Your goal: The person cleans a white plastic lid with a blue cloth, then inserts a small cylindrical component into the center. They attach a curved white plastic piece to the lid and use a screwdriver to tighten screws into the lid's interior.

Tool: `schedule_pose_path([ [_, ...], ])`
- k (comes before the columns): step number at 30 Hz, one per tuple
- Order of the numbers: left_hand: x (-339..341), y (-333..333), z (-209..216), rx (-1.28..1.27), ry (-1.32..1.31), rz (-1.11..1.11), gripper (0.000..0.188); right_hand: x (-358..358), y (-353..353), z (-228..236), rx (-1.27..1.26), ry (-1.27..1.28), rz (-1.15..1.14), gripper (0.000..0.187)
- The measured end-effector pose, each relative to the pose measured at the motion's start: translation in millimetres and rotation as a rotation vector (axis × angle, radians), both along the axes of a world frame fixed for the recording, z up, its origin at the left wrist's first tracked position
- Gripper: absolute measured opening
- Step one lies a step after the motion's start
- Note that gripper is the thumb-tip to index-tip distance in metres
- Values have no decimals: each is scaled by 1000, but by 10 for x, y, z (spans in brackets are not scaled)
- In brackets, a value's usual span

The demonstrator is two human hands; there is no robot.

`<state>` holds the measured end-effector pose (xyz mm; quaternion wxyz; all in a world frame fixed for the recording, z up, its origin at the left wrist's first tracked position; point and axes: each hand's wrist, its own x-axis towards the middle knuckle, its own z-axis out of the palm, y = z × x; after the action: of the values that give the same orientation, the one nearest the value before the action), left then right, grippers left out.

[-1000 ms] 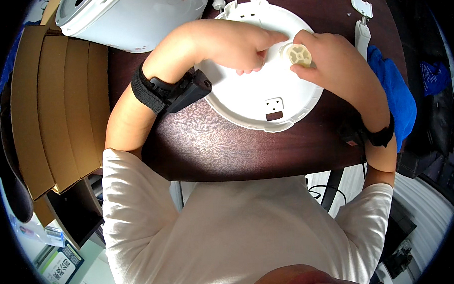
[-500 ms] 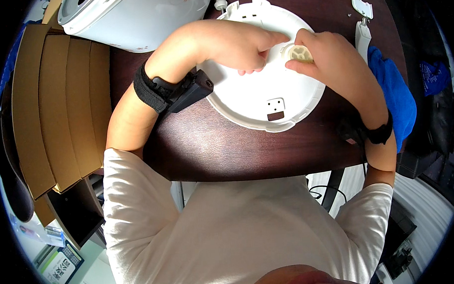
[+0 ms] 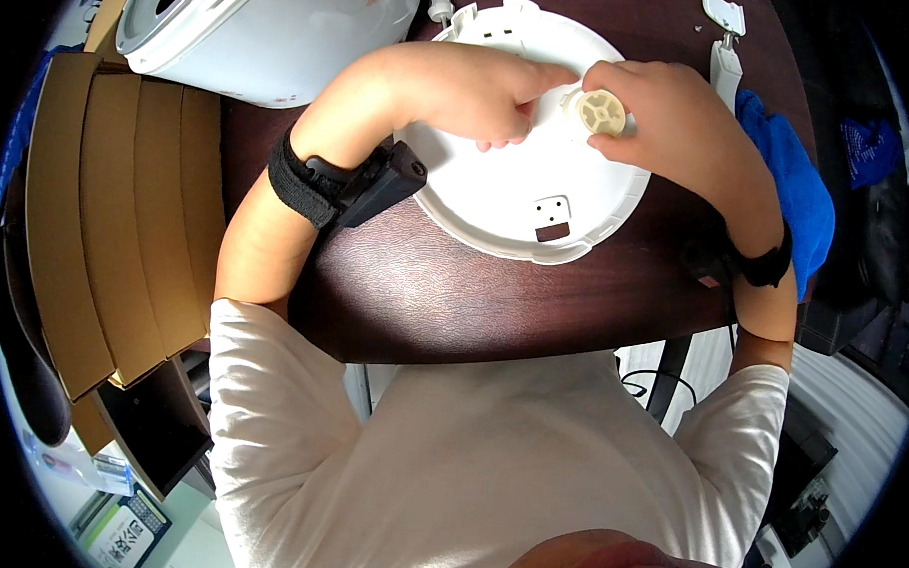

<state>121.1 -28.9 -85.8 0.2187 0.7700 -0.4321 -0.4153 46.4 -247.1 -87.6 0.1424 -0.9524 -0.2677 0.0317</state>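
Note:
A round white plastic plate (image 3: 492,198) with a raised rim lies on the dark table. My right hand (image 3: 674,116) pinches a cream-coloured spoked plastic knob (image 3: 602,113) between thumb and fingers at the plate's right side. The knob is tilted, its spoked face turned towards me. Just left of it a small white raised piece on the plate is partly hidden. My left hand (image 3: 478,93) lies over the plate's upper left. Its index finger stretches towards the knob and the other fingers are curled under; whatever they hold, if anything, is hidden.
Behind my left arm stands a pale glossy tub (image 3: 286,50). A screwdriver (image 3: 441,4) touches the plate's far edge. White plastic parts (image 3: 725,64) lie at the far right, near a blue cloth (image 3: 792,192). An open cardboard box (image 3: 122,215) stands left.
My right hand has tipped the knob up, so that more of its spoked face shows, and its fingers have shifted round it. My left hand has not visibly moved.

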Motion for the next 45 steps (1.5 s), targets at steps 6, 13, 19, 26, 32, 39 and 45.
schedule_pose_path([
  [6, -2, -1, 17, -10, 3, -10, 65, 34, -28, 11, 18, 100, -36, 35],
  [13, -33, -38, 38, 16, -39, 16, 68, 65, -47, 0, 58, 118, -11, 33],
  [19, -75, -29, -19, -39, -252, -83, 66, 56, -70, -10, 139, 159, -14, 30],
  [26, -81, -68, -35, -22, -269, -113, 67, 66, -93, 178, 94, 62, -33, 18],
  [32, -94, -19, 60, -4, -218, -62, 68, -38, -365, 404, 93, -222, -112, 19],
  [39, -59, 384, 382, -171, -405, 10, 54, -172, -1147, 542, -110, -1, -791, 37],
  [45, -198, 678, 427, -132, -523, 210, 40, -357, -1652, -261, -578, 0, -949, 76],
])
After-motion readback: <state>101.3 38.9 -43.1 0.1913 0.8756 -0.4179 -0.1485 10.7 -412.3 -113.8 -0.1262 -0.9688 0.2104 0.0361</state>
